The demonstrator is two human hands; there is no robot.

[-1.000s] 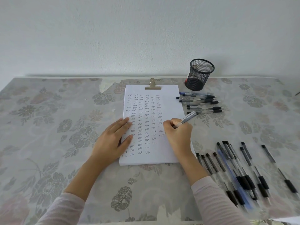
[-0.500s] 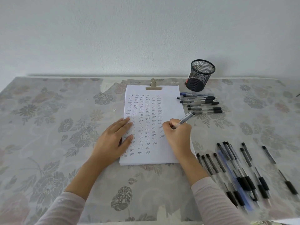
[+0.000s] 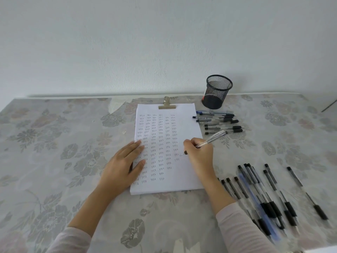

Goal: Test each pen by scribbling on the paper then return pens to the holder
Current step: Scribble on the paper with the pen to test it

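A white stack of paper [image 3: 186, 125], clipped at its top, lies in the middle of the table and carries columns of small scribbles. My left hand [image 3: 122, 163] rests flat on the paper's left edge, fingers straight. My right hand [image 3: 199, 156] grips a clear pen [image 3: 212, 138] with its tip on the paper near the last marks of the right column. A black mesh holder [image 3: 218, 92] stands upright behind the paper's right corner and looks empty. Several pens [image 3: 218, 121] lie in a row just in front of the holder. Several more pens [image 3: 264, 196] lie at the front right.
The table wears a grey floral cloth [image 3: 54, 143] and meets a white wall at the back. A gold clip [image 3: 166, 105] holds the paper's top edge. The table's front edge runs along the bottom right. A thin dark line [image 3: 329, 106] shows at the far right.
My right hand has moved the pen tip slightly on the paper, adding marks low in the right column. My left hand has stayed where it was.
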